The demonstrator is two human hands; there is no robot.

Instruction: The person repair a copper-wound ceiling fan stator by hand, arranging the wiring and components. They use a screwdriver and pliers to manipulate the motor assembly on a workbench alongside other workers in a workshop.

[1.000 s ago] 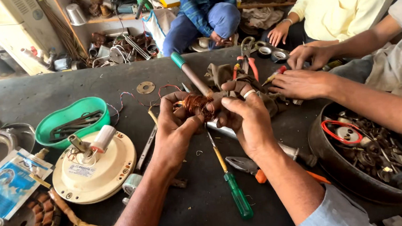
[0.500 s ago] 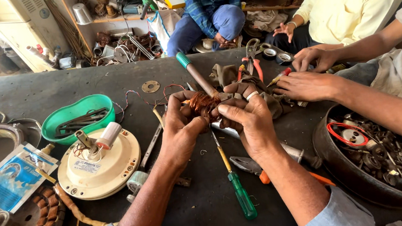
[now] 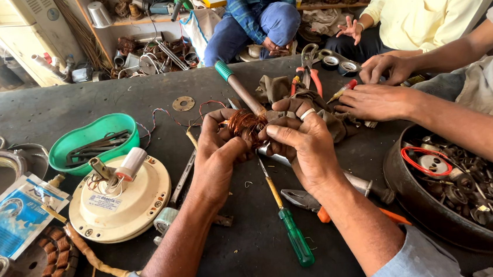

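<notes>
left hand and right hand: both pinching copper wire coil | coil: held between them above dark worktop | green-handled screwdriver: just below hands

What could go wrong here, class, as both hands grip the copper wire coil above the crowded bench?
1. The left hand and right hand pinch the copper coil; fine wire ends might prick fingers or snap.
2. The green screwdriver lies just below the hands, so a wrist could knock it.
3. A co-worker's hand works close by; elbows may collide.
</notes>
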